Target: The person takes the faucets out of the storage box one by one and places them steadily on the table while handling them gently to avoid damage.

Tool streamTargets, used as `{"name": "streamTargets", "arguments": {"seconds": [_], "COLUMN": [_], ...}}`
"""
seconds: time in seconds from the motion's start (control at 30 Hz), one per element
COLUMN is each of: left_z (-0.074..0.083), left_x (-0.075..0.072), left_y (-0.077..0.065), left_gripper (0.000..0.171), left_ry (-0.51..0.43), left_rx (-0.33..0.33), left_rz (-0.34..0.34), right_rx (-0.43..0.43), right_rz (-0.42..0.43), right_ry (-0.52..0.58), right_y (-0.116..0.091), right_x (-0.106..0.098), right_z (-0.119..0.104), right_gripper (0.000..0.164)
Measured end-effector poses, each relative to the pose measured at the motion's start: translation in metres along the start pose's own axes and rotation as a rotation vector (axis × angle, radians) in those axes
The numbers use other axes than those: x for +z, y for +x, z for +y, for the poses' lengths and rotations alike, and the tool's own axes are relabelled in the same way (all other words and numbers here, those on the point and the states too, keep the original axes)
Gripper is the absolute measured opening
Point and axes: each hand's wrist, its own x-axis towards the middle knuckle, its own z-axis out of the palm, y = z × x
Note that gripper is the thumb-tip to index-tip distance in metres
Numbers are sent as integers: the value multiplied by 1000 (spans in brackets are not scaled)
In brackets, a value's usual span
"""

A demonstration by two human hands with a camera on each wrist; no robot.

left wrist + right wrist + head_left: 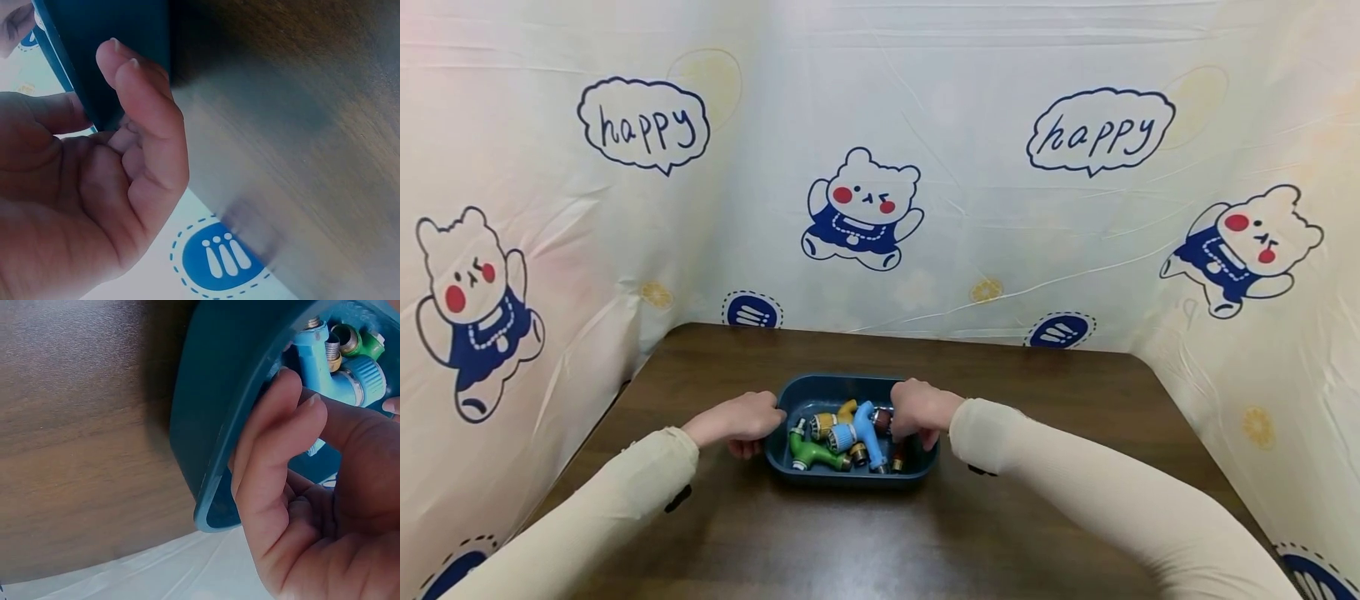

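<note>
A dark blue-green plastic bin (850, 480) stands on the table with several plastic taps in it. A blue tap (867, 433) lies across a yellow tap (824, 423), and a green tap (814, 452) is at the left. My left hand (741, 421) grips the bin's left side, thumb over the rim and curled fingers against the outer wall. My right hand (921, 410) reaches inside the right end, fingers bent down beside a dark red tap (883, 420). In the right wrist view its fingers hide what lies behind them; I cannot tell whether they hold the red tap.
Brown wooden table (820, 550) surrounds the bin on all sides. A pale printed cloth (970, 200) with bears and "happy" bubbles hangs behind the table and along both sides.
</note>
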Motion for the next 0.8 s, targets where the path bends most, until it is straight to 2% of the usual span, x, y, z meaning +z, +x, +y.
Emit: {"name": "streamTargets", "arguments": {"seconds": [0.37,0.8], "left_z": [0,0], "left_x": [-1,-1], "left_y": [-1,-1], "left_gripper": [28,28], "left_ry": [11,11], "left_rx": [6,5], "left_rz": [-5,-7], "right_rx": [43,56], "right_rz": [-48,-54], "right_ry": [-8,-30], "right_y": [7,7], "right_x": [-3,1], "right_z": [-6,-8], "right_gripper": [18,18]}}
